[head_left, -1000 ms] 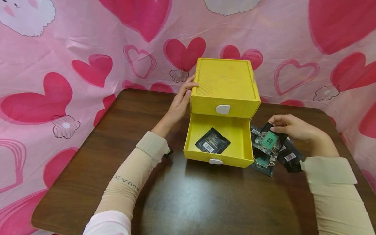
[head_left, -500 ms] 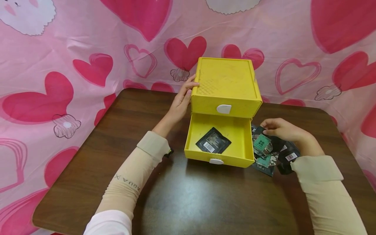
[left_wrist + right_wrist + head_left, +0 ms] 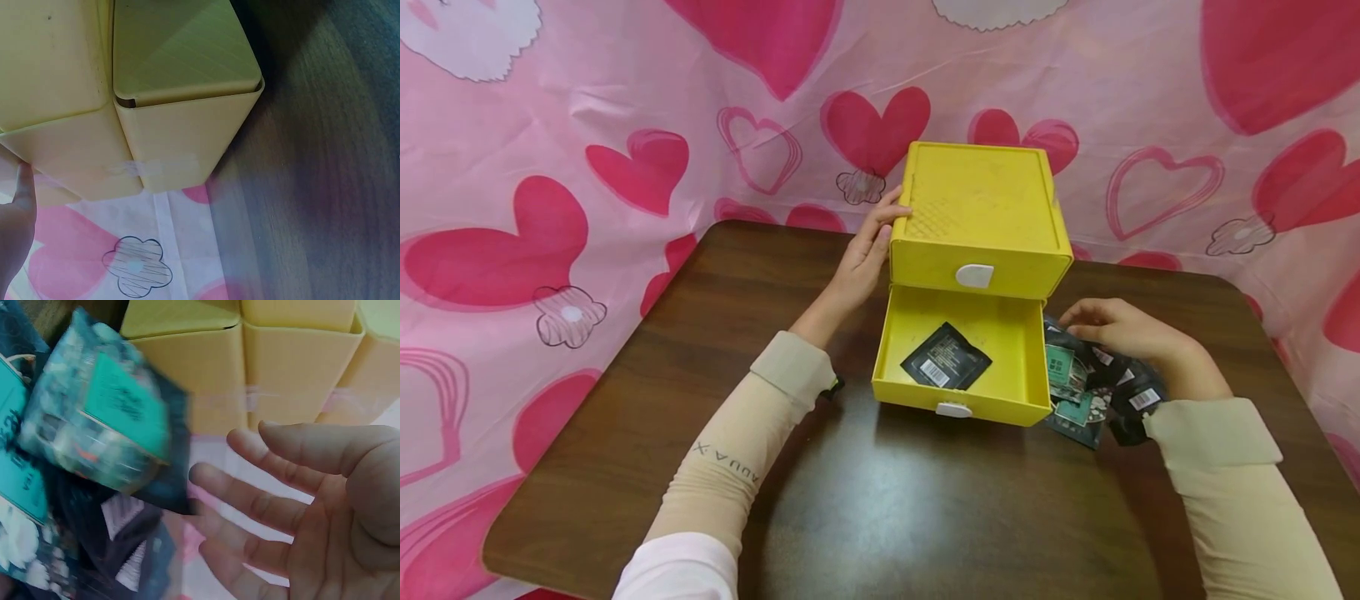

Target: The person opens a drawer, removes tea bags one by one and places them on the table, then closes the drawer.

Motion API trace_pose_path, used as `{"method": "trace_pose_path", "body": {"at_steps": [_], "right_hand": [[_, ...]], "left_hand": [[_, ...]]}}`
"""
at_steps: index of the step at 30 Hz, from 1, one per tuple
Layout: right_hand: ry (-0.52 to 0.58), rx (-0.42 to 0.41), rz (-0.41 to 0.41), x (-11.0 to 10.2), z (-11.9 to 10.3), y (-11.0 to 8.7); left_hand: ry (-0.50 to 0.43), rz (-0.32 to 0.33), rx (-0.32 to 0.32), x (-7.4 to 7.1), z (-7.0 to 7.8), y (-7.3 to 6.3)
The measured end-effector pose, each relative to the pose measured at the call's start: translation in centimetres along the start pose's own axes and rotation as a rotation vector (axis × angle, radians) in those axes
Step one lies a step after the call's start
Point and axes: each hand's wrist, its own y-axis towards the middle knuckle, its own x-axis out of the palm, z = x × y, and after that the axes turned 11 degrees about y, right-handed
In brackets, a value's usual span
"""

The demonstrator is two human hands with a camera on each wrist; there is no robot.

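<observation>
A yellow two-drawer box [image 3: 981,196] stands at the back of the table, its lower drawer [image 3: 1026,367] pulled out. Inside that drawer lies a black sachet [image 3: 946,357], barcode side up. My left hand [image 3: 859,260] rests against the box's left side with extended fingers; its thumb shows by the yellow wall in the left wrist view. Beside the drawer's right wall is a pile of several dark sachets with green labels [image 3: 1078,408]. Over this pile is my right hand [image 3: 1138,333]; in the right wrist view its fingers are spread, nothing between them, near a sachet [image 3: 125,412] with a green label.
The closed upper drawer has a white handle [image 3: 975,276], and the lower drawer has a similar white handle [image 3: 953,410]. A brown wooden table [image 3: 715,333] bears everything. Behind it hangs a pink cloth [image 3: 647,67] with hearts.
My right hand has moved left and down with a sachet and let it go onto the pile by the drawer. The left hand stays against the box.
</observation>
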Motion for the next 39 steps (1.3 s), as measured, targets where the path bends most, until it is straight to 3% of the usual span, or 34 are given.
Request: {"method": "trace_pose_path", "body": {"at_steps": [6, 10, 19, 27, 30, 33, 36, 39], "right_hand": [[-0.048, -0.065, 0.018, -0.9, -2.7, -1.3], [-0.123, -0.118, 0.015, -1.7, -6.1, -2.0], [-0.279, -0.132, -0.034, -2.4, -13.3, -2.7], [-0.202, -0.211, -0.259, 0.0, -15.8, -0.7], [-0.250, -0.181, -0.363, 1.0, -16.7, 0.9], [-0.260, -0.068, -0.462, 2.1, -17.8, 2.4], [-0.304, -0.005, -0.527, 3.2, -18.6, 3.9], [-0.422, -0.049, -0.570, 4.5, -19.1, 5.2]], "left_hand": [[0.007, 0.002, -0.003, 0.0, 0.2, 0.1], [0.002, 0.001, -0.002, 0.0, 0.3, 0.3], [-0.011, -0.005, 0.007, 0.0, 0.4, 0.5], [-0.021, -0.010, 0.013, 0.0, 0.3, 0.5], [-0.015, -0.014, 0.005, -0.1, 0.3, 0.4], [-0.010, -0.016, -0.010, -0.1, 0.3, 0.2], [-0.013, -0.018, -0.018, -0.1, 0.3, 0.1], [-0.013, -0.023, -0.021, 0.0, 0.3, 0.0]]}}
